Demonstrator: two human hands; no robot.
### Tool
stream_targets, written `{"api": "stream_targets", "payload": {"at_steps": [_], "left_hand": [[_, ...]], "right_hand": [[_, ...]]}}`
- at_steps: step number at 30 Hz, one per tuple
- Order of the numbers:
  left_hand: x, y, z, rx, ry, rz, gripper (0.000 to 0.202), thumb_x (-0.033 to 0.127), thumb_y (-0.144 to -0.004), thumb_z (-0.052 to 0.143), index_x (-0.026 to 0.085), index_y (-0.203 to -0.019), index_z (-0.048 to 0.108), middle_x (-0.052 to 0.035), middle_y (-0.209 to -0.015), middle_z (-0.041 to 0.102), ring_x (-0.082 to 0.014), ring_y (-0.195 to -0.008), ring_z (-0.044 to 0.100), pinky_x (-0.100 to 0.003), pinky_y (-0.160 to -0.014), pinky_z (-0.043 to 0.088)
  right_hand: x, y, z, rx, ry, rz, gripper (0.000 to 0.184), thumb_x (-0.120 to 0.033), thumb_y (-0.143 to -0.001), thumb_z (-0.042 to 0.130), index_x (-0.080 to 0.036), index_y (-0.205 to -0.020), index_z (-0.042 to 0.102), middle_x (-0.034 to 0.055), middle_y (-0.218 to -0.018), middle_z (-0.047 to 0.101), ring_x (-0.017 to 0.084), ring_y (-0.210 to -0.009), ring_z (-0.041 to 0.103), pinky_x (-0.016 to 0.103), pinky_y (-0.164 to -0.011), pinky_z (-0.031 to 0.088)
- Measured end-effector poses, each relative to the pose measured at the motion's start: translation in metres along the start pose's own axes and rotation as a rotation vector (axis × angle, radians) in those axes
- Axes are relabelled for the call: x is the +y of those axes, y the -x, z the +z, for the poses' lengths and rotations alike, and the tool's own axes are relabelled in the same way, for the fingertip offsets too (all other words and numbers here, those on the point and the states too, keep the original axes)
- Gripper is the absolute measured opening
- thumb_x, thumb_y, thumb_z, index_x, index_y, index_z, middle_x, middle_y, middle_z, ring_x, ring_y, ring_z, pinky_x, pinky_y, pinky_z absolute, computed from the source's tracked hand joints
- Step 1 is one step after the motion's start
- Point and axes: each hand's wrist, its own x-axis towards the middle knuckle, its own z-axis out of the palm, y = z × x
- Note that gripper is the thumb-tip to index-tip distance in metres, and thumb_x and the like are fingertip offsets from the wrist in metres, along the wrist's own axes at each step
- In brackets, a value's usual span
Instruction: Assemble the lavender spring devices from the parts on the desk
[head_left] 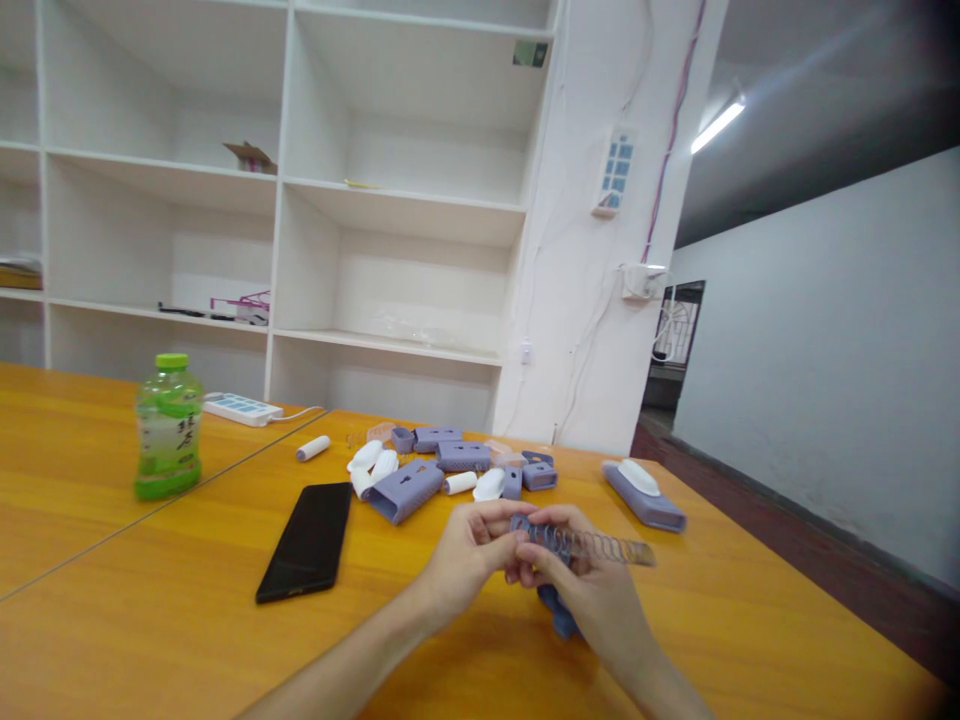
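Observation:
Both my hands meet over the front middle of the orange table [150, 600]. My right hand [592, 580] is closed around a purple plastic part [559, 612] whose lower end shows under the palm, and a long metal coil spring [600, 547] sticks out to the right from its fingers. My left hand [472, 550] pinches the spring's left end with thumb and fingers. Just beyond my hands lies a scatter of purple plastic housings [405, 490] and white rounded pieces [375, 462].
A black phone [307, 540] lies flat left of my hands. A green drink bottle [168, 428] stands at the left, a white power strip [241, 408] behind it. An assembled purple and white unit [643, 494] rests at right. White shelving [277, 200] rises behind.

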Motion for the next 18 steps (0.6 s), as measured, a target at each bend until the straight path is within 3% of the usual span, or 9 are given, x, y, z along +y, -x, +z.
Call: {"api": "stream_targets", "payload": {"at_steps": [6,11,15,18], "left_hand": [[0.009,-0.001,-0.003,-0.025,-0.033,-0.019,0.048,0.042,-0.078,0.084,0.01,-0.113,0.075,-0.0048,-0.067,0.071,-0.0103,-0.052,0.059,-0.021,-0.053,0.041],[0.02,-0.004,-0.008,-0.061,-0.091,-0.031,0.05,0.043,-0.074,0.087,0.009,-0.11,0.077,-0.0031,-0.061,0.068,-0.0093,-0.047,0.057,-0.02,-0.05,0.038],[0.027,-0.003,-0.008,-0.081,-0.119,-0.046,0.05,0.042,-0.072,0.087,0.009,-0.109,0.078,-0.0018,-0.059,0.066,-0.0094,-0.048,0.058,-0.02,-0.051,0.038],[0.028,-0.002,-0.006,-0.083,-0.128,-0.049,0.05,0.042,-0.072,0.087,0.011,-0.11,0.078,-0.0019,-0.06,0.067,-0.0095,-0.048,0.059,-0.02,-0.052,0.04]], "right_hand": [[-0.005,0.003,-0.009,-0.066,0.124,-0.073,0.031,-0.042,-0.09,0.073,-0.026,-0.114,0.061,0.001,-0.081,0.077,0.021,-0.073,0.076,0.028,-0.063,0.063],[-0.002,0.002,-0.024,-0.077,0.41,-0.243,0.026,-0.037,-0.091,0.07,-0.03,-0.116,0.067,0.0057,-0.108,0.075,0.024,-0.089,0.075,0.027,-0.063,0.063],[0.003,0.001,-0.029,-0.079,0.528,-0.396,0.029,-0.029,-0.091,0.07,-0.033,-0.119,0.065,0.0022,-0.106,0.075,0.021,-0.088,0.074,0.025,-0.065,0.063],[0.004,0.001,-0.027,-0.06,0.594,-0.487,0.03,-0.028,-0.094,0.067,-0.031,-0.122,0.061,0.0016,-0.107,0.075,0.019,-0.088,0.074,0.026,-0.075,0.062]]}}
